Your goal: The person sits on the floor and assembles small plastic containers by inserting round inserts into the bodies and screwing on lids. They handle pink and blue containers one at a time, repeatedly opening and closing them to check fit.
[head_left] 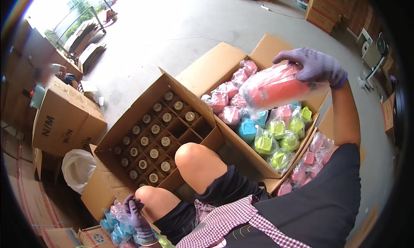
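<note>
My right hand (315, 66), in a purple-grey glove, grips a pinkish-red bottle (280, 89) in a clear plastic bag. The bottle lies on its side in the air above an open carton (263, 172). Inside that carton are bagged pink (228, 114), blue (247, 130) and lime-green (280, 159) pieces with squarish tops. My left hand (137, 220), gloved alike, is low at the left beside bagged blue pieces (116, 224). Its fingers are loosely bent and apart, and I make out nothing held in them.
Before my knees stands a divided carton (103, 151) with round-topped items in many cells; a few cells at its right are bare. More bagged pink pieces (308, 161) sit at my right. A white bag (79, 170) and stacked cartons (64, 118) are left; another person (56, 71) is behind.
</note>
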Action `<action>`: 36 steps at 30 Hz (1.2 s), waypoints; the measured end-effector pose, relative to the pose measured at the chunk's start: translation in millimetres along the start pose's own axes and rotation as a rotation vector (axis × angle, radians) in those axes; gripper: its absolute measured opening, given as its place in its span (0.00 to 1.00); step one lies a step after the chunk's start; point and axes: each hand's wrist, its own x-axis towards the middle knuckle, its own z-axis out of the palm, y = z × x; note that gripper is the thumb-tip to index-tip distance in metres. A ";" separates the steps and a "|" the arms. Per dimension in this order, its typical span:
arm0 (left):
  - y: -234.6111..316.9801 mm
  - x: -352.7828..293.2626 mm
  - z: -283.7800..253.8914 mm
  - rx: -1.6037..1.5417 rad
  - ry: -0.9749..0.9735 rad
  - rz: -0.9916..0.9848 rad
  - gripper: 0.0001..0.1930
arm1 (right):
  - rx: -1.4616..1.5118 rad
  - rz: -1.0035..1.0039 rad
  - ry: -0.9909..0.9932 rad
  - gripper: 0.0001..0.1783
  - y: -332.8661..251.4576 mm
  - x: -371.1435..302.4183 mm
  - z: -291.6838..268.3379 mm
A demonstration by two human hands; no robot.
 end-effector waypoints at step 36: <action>80.2 -28.8 84.6 0.536 0.095 0.389 0.56 | 0.808 -0.565 0.084 0.54 -321.0 99.8 306.7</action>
